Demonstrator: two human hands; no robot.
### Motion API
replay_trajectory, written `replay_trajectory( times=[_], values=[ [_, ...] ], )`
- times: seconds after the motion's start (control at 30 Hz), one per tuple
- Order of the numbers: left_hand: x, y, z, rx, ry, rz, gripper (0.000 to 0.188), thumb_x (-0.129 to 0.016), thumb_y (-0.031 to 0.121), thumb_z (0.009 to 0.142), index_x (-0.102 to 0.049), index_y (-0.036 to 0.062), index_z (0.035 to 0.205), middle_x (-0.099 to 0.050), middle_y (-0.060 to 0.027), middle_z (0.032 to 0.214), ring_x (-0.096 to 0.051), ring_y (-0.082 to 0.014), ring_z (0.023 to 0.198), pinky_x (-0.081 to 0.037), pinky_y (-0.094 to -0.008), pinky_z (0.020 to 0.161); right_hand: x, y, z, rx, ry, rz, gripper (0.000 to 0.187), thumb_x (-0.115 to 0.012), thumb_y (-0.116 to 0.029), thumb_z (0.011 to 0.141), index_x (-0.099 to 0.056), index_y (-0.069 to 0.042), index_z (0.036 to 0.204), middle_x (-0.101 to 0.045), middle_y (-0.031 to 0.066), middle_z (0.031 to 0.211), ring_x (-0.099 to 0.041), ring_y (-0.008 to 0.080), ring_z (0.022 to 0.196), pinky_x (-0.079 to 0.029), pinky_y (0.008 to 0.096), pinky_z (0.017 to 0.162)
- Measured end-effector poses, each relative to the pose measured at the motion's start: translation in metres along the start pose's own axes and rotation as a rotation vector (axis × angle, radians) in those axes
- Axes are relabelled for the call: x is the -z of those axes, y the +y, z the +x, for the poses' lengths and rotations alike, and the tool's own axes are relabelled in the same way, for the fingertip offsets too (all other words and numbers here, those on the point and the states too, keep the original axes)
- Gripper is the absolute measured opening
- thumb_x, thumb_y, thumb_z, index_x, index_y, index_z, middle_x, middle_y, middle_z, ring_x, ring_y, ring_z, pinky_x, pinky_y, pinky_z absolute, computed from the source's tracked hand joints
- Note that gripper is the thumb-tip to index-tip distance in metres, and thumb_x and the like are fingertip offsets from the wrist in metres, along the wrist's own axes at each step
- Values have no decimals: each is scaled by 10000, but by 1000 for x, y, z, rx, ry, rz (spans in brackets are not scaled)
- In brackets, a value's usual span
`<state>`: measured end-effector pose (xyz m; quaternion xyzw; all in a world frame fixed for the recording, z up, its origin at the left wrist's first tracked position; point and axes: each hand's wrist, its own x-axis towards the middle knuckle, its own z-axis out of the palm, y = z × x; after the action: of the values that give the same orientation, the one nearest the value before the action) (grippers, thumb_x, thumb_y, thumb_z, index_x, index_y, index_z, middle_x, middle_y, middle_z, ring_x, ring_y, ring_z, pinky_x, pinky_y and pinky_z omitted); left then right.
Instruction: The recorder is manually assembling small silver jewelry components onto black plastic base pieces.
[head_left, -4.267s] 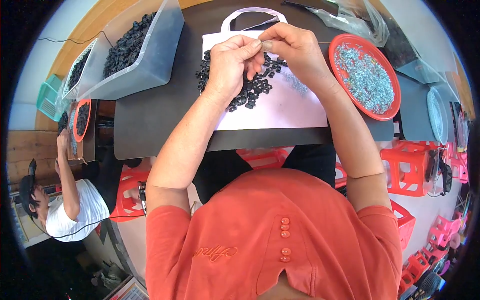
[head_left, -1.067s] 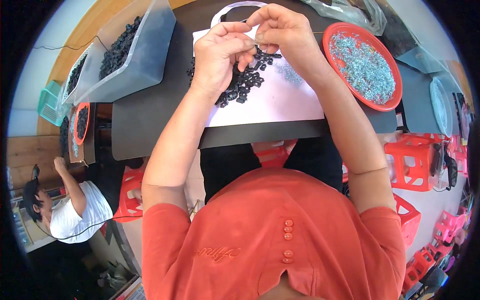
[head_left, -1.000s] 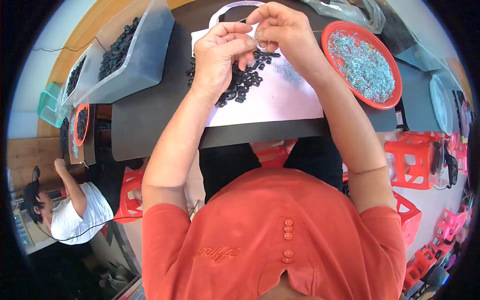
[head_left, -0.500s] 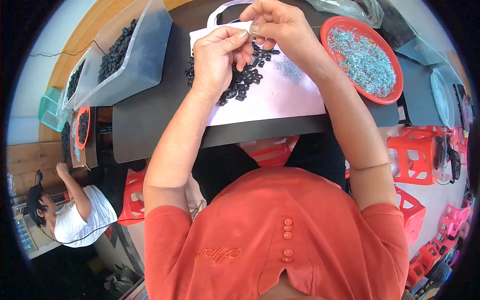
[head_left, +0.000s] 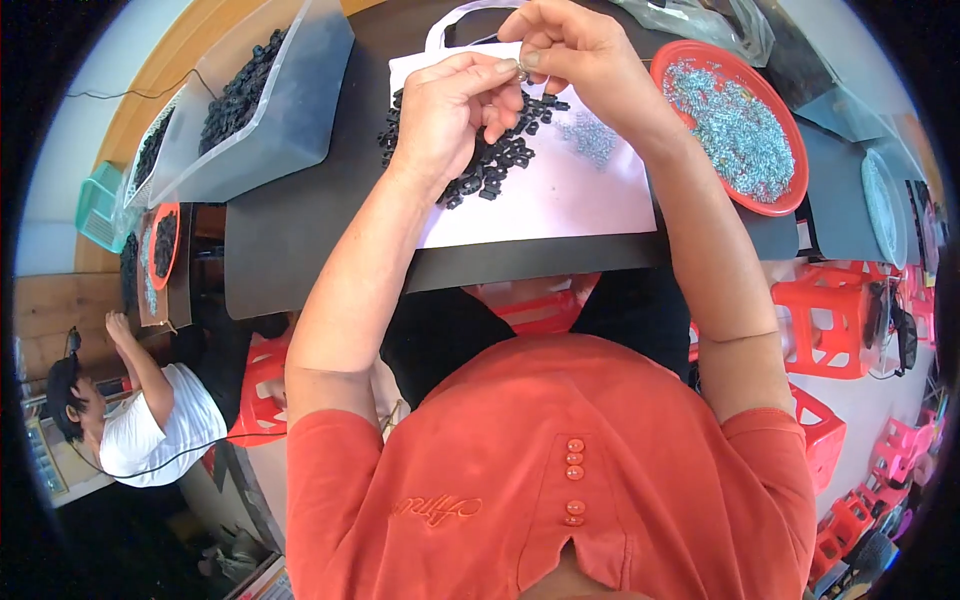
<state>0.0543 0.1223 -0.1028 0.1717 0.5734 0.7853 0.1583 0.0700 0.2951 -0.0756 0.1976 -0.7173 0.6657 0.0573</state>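
My left hand (head_left: pixel 448 105) and my right hand (head_left: pixel 590 62) meet over the far part of a white tote bag (head_left: pixel 570 205). Thumb and fingers of each are pinched together, tip to tip. A tiny shiny piece (head_left: pixel 522 73) shows between them, too small to name. Below my left hand, small black plastic parts (head_left: pixel 500 158) lie in a loose heap on the bag. Beside them, under my right forearm, is a little pile of small silvery parts (head_left: pixel 590 138). The bag's white handle (head_left: pixel 438 36) loops out beyond my hands.
A clear plastic bin (head_left: pixel 305 120) of black parts stands at the left of the dark table (head_left: pixel 290 240). On the right is a round red tray (head_left: pixel 798 175) heaped with silvery parts. Red stools (head_left: pixel 822 325) stand at right. Another person (head_left: pixel 165 420) works at far left.
My fingertips stay together, and a small shiny piece now shows between them. The table and its things appear slightly further right in the view. The other person's arm has shifted a little.
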Motion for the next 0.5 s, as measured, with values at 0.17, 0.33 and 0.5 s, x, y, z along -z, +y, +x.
replay_trajectory(
  times=[0.17,0.33,0.5],
  values=[
    [-7,-2,1,6,28,161,134,-651,112,874,-625,-16,844,-616,-77,674,-570,-122,535,-388,-217,431,5,8,4,-24,-39,73,214,-540,67,753,-583,-10,947,-524,0,660,-477,66,543,-357,208,475],
    [-6,-2,0,13,46,135,110,-674,76,825,-621,-8,776,-611,-74,641,-543,-89,496,-361,-189,403,4,14,6,-32,-30,123,229,-545,93,711,-583,-5,914,-523,6,628,-480,71,528,-359,210,468],
    [-13,-5,-3,51,69,280,63,-651,59,811,-634,2,792,-602,-45,647,-515,-78,508,-355,-193,439,5,9,4,-36,73,84,220,-551,87,702,-584,0,902,-534,15,624,-493,77,525,-376,212,469]
  ],
)
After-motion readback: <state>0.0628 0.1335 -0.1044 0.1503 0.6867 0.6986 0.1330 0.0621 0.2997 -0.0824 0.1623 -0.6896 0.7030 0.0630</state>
